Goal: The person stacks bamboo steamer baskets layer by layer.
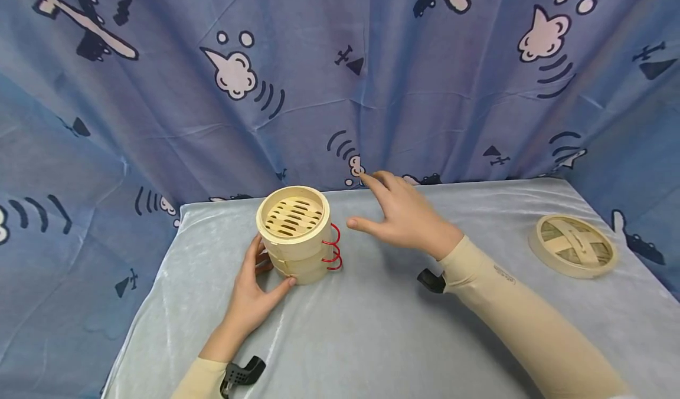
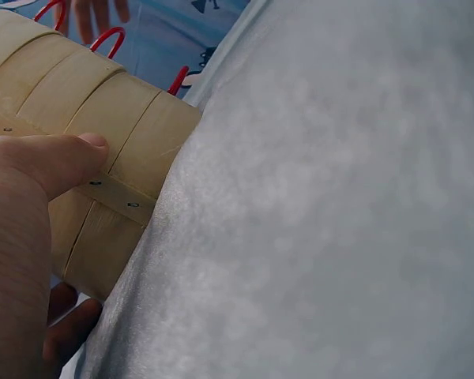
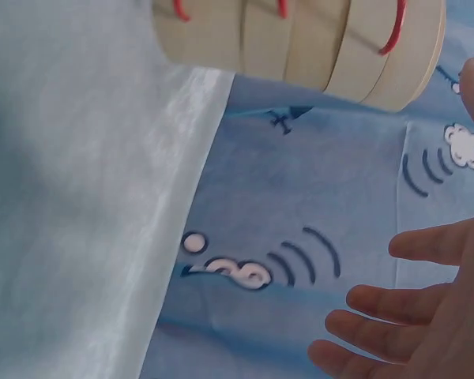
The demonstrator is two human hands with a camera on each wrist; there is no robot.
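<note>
A stacked round bamboo steamer (image 1: 297, 251) stands on the table left of the middle, its top uncovered and a slotted base showing inside the upper rim. Red loops (image 1: 333, 251) stick out from its right side. My left hand (image 1: 255, 296) grips the stack low on its left, thumb across the front wall and fingers round the back; the thumb (image 2: 71, 158) presses on the wall in the left wrist view. Off to the steamer's right, my right hand (image 1: 401, 213) hangs above the table with fingers spread, holding nothing.
The woven steamer lid (image 1: 574, 245) lies on the far right of the table. A pale grey cloth (image 1: 372, 340) covers the table. Behind it and at both sides hangs a blue curtain (image 1: 319, 62) with airplane prints. A black wrist camera mount (image 1: 431, 281) juts from the right wrist.
</note>
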